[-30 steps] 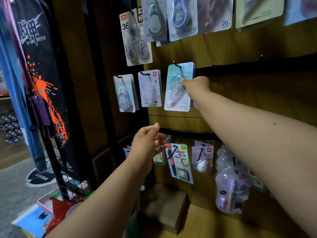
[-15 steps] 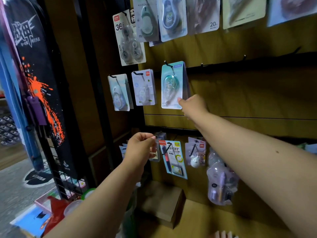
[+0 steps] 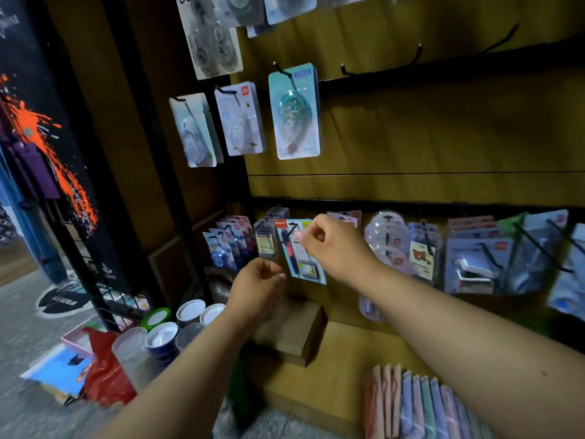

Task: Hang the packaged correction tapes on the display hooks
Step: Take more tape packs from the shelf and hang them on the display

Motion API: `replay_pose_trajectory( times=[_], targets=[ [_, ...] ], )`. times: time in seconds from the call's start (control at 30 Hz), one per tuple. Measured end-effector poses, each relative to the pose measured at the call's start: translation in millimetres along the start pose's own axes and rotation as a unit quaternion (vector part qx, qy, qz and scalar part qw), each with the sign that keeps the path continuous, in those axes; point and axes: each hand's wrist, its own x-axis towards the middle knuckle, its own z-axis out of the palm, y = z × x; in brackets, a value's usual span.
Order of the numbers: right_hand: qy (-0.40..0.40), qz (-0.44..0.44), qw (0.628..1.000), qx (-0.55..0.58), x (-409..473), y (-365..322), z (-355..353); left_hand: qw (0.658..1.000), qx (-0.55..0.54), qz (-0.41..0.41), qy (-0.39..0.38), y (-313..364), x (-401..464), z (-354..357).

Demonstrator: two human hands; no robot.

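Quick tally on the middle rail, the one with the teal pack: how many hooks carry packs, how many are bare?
Hooks with packs: 3, the pale blue pack, the white pack and the teal pack
Bare hooks: 3
Total: 6 hooks in view

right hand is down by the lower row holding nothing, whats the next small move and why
Probably lower the right hand to the stacked packs on the shelf and pick one up. Both it and the left hand look loosely curled with nothing in them, the teal correction tape already hangs, and the hooks to its right are bare.
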Motion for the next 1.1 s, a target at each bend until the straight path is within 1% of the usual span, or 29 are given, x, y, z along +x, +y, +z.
replay_pose_trajectory(
  times=[0.17,0.23,0.3,0.43,0.57,0.67,0.8,0.97,1.1],
  targets=[
    [-0.062,0.038,0.997,-0.015,-45.2,46.7,46.6,0.998,0.039,-0.045,-0.018,-57.4,-11.4,24.3],
    [-0.086,0.063,0.994,-0.023,-61.9,71.1,63.4,0.996,0.032,-0.075,-0.031,-78.2,-16.7,33.1],
    [-0.106,0.093,0.989,-0.034,-73.5,96.7,75.4,0.993,0.035,-0.103,-0.036,-96.1,-20.6,42.8],
    [-0.135,0.162,0.976,-0.050,-86.2,147.2,88.1,0.987,0.064,-0.133,-0.060,-119.5,-27.3,65.4],
    [-0.144,0.237,0.959,-0.052,-93.3,194.0,93.2,0.980,0.066,-0.160,-0.096,-134.7,-26.6,85.5],
    [-0.146,0.277,0.947,-0.068,-96.5,225.5,95.9,0.974,0.062,-0.181,-0.121,-145.0,-23.9,99.6],
    [-0.139,0.312,0.936,-0.083,-99.0,261.3,101.5,0.965,0.061,-0.210,-0.145,-162.6,-18.3,116.6],
    [-0.159,0.364,0.910,-0.116,-99.9,301.1,114.7,0.956,0.060,-0.238,-0.163,-186.8,-11.4,134.1],
    [-0.169,0.399,0.894,-0.115,-98.5,318.1,123.6,0.948,0.033,-0.263,-0.174,-196.1,-9.6,143.3]
  ],
)
